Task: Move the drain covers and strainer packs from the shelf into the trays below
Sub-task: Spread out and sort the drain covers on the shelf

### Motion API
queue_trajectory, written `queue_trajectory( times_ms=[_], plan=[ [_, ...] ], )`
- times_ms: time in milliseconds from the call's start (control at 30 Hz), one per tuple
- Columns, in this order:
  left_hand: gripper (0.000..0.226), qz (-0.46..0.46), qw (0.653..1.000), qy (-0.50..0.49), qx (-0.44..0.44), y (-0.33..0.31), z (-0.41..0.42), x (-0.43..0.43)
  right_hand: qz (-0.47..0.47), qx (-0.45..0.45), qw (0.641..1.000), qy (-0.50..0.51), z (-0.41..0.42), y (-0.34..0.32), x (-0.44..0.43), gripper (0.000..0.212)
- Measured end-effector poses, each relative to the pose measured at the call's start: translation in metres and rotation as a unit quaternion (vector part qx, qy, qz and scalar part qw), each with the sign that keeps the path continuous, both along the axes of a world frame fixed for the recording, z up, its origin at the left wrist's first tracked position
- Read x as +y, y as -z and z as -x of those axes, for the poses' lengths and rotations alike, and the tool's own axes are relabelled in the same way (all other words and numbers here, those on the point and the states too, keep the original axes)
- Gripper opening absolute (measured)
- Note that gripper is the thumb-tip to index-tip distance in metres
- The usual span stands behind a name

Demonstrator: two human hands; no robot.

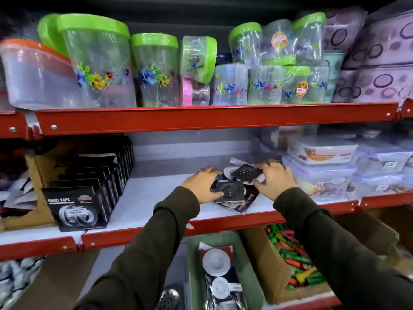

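On the middle shelf (145,198) lies a small pile of dark square drain covers and strainer packs. My left hand (204,184) grips the nearer square drain cover (231,191) by its left edge. My right hand (273,179) holds the farther drain cover (245,173), which is tilted above a white round strainer pack. Under them a flat printed pack (243,205) reaches the shelf's front lip. Below the shelf a green tray (192,265) holds strainer packs (216,262) with white round discs. A perforated metal cover (168,297) lies left of the tray.
Black nano tape boxes (76,209) stand in a row at the shelf's left. Clear lidded food containers (321,166) are stacked right of my right hand. A cardboard box (263,265) of coloured small items sits right of the green tray. Green-lidded jars (98,61) fill the top shelf.
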State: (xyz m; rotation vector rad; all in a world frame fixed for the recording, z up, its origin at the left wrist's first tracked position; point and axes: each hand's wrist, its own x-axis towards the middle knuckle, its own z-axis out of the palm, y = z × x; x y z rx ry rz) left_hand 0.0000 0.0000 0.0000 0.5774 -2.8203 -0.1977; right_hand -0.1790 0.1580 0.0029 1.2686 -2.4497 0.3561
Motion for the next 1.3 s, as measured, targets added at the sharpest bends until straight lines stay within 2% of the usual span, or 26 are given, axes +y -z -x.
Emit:
queue_trajectory(
  times_ms=[200, 267, 367, 533, 667, 900, 1067, 1200, 1300],
  plan=[
    [0.084, -0.070, 0.992, -0.001, -0.106, 0.018, 0.061, -0.019, -0.091, -0.121, 0.988, 0.009, 0.042, -0.004, -0.043, 0.057],
    [0.095, -0.092, 0.988, 0.007, -0.121, 0.023, 0.072, -0.025, -0.114, -0.135, 0.984, 0.009, 0.052, -0.004, -0.058, 0.055],
    [0.111, -0.125, 0.983, 0.013, -0.130, 0.032, 0.086, -0.038, -0.143, -0.164, 0.976, 0.002, 0.069, 0.002, -0.082, 0.063],
    [0.119, -0.136, 0.977, 0.018, -0.163, 0.030, 0.095, -0.043, -0.194, -0.220, 0.956, -0.002, 0.082, 0.005, -0.101, 0.071],
    [0.108, -0.134, 0.975, 0.004, -0.175, 0.026, 0.098, -0.044, -0.183, -0.232, 0.955, -0.009, 0.087, 0.003, -0.104, 0.084],
    [0.106, -0.103, 0.982, 0.005, -0.159, 0.025, 0.098, -0.044, -0.183, -0.231, 0.956, 0.009, 0.088, 0.000, -0.098, 0.083],
    [0.106, -0.061, 0.990, -0.021, -0.127, 0.022, 0.081, -0.046, -0.166, -0.236, 0.957, -0.005, 0.090, 0.004, -0.093, 0.071],
    [0.092, -0.042, 0.986, -0.066, -0.148, 0.008, 0.042, -0.058, -0.162, -0.232, 0.959, -0.029, 0.075, -0.007, -0.091, 0.061],
    [0.086, -0.033, 0.977, -0.106, -0.180, 0.000, 0.005, -0.072, -0.159, -0.215, 0.962, -0.053, 0.054, -0.018, -0.094, 0.064]
  ],
)
